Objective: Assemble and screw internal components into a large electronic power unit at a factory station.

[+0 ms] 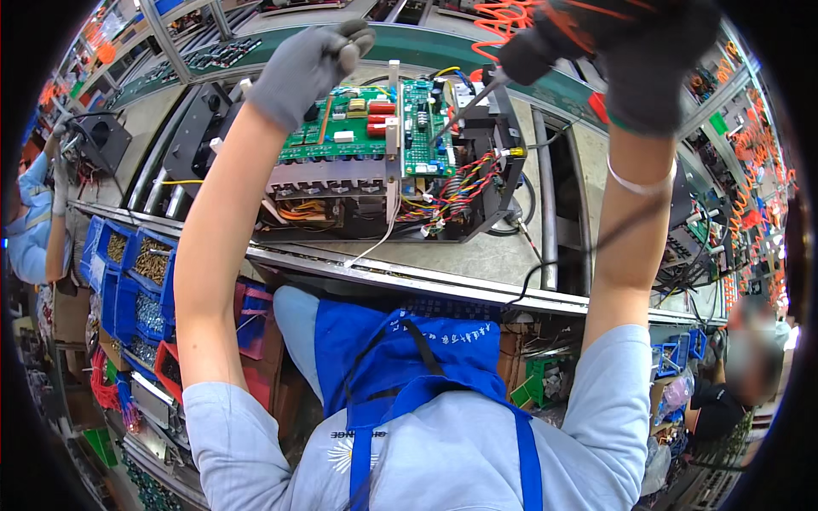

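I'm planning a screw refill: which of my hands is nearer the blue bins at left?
Left. Your left hand is ahead and right of the blue bins; your right hand is much farther right, past the circuit board.

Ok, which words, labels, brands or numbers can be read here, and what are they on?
Blue apron: a line of small white characters; not copied out here.
Light grey-blue shirt: dark lettering beside a white sunburst emblem; also not copied out.
Large green circuit board: any markings are too small to read.
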Demonstrator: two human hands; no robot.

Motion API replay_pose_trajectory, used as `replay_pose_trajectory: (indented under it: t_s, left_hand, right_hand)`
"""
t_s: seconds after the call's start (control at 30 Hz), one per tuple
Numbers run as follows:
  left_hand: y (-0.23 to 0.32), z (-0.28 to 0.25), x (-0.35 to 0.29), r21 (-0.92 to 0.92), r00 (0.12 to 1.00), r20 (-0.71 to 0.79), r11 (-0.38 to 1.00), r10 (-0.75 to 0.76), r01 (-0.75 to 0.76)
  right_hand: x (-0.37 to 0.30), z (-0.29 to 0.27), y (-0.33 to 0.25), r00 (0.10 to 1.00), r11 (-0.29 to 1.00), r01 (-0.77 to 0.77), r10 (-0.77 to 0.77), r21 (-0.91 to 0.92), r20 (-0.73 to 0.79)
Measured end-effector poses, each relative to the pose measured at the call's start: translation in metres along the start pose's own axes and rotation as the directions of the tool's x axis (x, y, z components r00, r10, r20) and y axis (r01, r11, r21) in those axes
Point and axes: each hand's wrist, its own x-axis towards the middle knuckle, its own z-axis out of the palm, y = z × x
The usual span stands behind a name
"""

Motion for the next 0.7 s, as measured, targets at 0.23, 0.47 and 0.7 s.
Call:
replay_pose_trajectory:
  t_s: [0.23, 0.47, 0.7]
  left_hand:
    - [-0.065, 0.026, -0.197, -0.142, 0.949, -0.217, 0.969, -0.229, 0.201]
    - [-0.13, 0.003, -0.206, -0.602, 0.967, -0.079, 0.785, -0.241, 0.146]
    - [-0.128, 0.01, -0.203, -0.659, 0.936, -0.187, 0.745, -0.298, 0.105]
  right_hand:
    - [-0.088, 0.034, -0.02, 0.996, 0.994, 0.074, -0.069, 0.086, -0.056]
    - [-0.119, 0.055, 0.02, 0.988, 0.988, 0.151, -0.15, 0.016, -0.044]
    - [-0.119, 0.055, 0.017, 0.992, 0.993, 0.119, -0.119, -0.005, -0.039]
